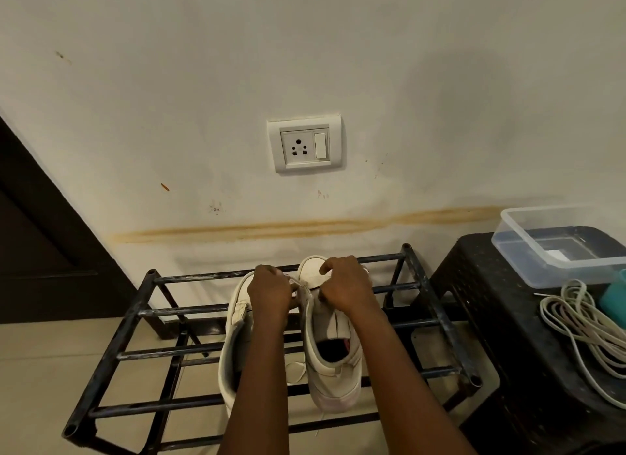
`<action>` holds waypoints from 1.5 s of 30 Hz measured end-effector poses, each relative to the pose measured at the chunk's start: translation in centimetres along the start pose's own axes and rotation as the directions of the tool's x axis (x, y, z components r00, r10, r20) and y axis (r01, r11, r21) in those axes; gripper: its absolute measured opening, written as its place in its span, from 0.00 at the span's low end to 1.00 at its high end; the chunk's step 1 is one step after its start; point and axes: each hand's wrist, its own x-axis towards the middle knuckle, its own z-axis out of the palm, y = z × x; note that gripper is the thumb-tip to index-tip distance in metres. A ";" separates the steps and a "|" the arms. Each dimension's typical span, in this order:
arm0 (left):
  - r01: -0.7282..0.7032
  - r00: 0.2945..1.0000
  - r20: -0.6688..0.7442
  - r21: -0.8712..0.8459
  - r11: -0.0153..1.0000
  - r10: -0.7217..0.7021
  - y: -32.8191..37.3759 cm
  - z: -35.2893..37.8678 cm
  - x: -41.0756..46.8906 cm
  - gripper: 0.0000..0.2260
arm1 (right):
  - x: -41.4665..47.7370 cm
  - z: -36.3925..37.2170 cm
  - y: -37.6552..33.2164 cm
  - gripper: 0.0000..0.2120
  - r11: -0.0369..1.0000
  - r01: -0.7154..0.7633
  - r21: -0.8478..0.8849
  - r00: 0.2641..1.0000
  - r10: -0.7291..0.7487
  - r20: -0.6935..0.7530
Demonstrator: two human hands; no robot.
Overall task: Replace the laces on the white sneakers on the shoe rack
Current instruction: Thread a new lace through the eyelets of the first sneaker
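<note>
- Head view, looking down on a black metal shoe rack (135,310) set against a stained wall (203,82).
- Two white sneakers side by side on the top bars, toes toward the wall: left sneaker (233,346), right sneaker (333,359).
- Left hand (269,293) closed, fingers pinching a thin white lace (295,285) at the eyelets near the right sneaker's toe.
- Right hand (345,287) curled over the same shoe's toe end, fingertips pressed on the upper; whether pinching the lace, cannot tell.
- Right sneaker's tongue and dark opening exposed between the forearms.
- Black plastic stool (508,336) just beside the rack on the right, bearing a clear plastic tub (515,241), a loose bundle of off-white laces (582,322) and a teal object (614,299) at the frame edge.
- Wall socket (305,143) above the rack.
</note>
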 end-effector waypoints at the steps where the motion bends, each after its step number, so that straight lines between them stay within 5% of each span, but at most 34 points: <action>1: -0.024 0.999 -0.039 -0.030 0.999 0.023 0.4 -0.2 -0.2 0.11 | 0.0 -0.1 0.4 0.18 0.997 -0.044 0.063 0.999 0.044 -0.005; 5: -0.097 0.990 -0.115 -0.185 0.978 0.076 2.2 -1.2 -0.9 0.12 | -0.5 -1.1 2.1 0.09 0.871 -0.159 0.465 0.979 0.198 -0.037; 8: 0.015 1.000 -0.009 -0.399 0.917 -0.021 2.7 -2.0 -1.1 0.11 | -0.7 -1.5 3.5 0.10 0.813 -0.225 0.537 0.962 0.273 -0.011; 10: 0.007 0.999 0.041 -0.304 0.953 0.006 2.5 -2.3 -1.3 0.07 | -1.2 -1.5 3.7 0.08 0.812 -0.247 0.529 0.966 0.252 0.064; 12: -0.143 0.986 0.089 -0.001 0.990 0.142 2.3 -2.4 -1.5 0.09 | -1.6 -1.2 3.7 0.10 0.795 -0.263 0.547 0.964 0.243 0.110; 14: -0.369 0.927 0.217 0.395 0.841 0.305 2.1 -2.0 -1.3 0.18 | -1.9 -0.6 4.0 0.13 0.757 -0.290 0.585 0.955 0.271 0.122; 16: -0.469 0.881 0.333 0.712 0.522 0.337 1.8 -1.5 -1.2 0.18 | -1.8 0.0 4.2 0.14 0.728 -0.307 0.613 0.948 0.294 0.126; 19: -0.413 0.900 0.374 0.896 0.162 0.225 1.1 -1.1 -0.6 0.14 | -1.5 0.4 4.3 0.15 0.776 -0.285 0.562 0.954 0.289 0.085; 21: -0.381 0.908 0.348 0.917 0.114 0.235 0.8 -1.0 -0.2 0.13 | -1.3 0.6 4.2 0.15 0.799 -0.265 0.539 0.959 0.278 0.059; 29: -0.309 0.897 0.094 0.832 0.461 0.432 1.7 -1.4 -0.3 0.10 | -1.0 1.3 4.2 0.16 0.819 -0.292 0.494 0.944 0.330 0.010; 32: -0.417 0.813 -0.032 0.666 0.619 0.581 1.6 -2.0 -0.6 0.08 | -1.1 1.5 4.0 0.18 0.838 -0.302 0.455 0.938 0.345 -0.012; 36: -0.382 0.795 -0.331 0.377 0.844 0.508 2.2 -2.3 -1.2 0.08 | -1.3 1.4 3.7 0.16 0.851 -0.313 0.422 0.936 0.351 -0.013; 41: -0.411 0.793 -0.359 0.281 0.867 0.492 3.2 -2.7 -1.6 0.14 | -1.5 1.1 3.6 0.11 0.829 -0.322 0.457 0.933 0.360 0.003; 45: -0.487 0.823 -0.061 0.437 0.756 0.565 4.2 -2.7 -2.1 0.18 | -1.6 0.6 3.3 0.15 0.878 -0.214 0.429 0.961 0.269 -0.072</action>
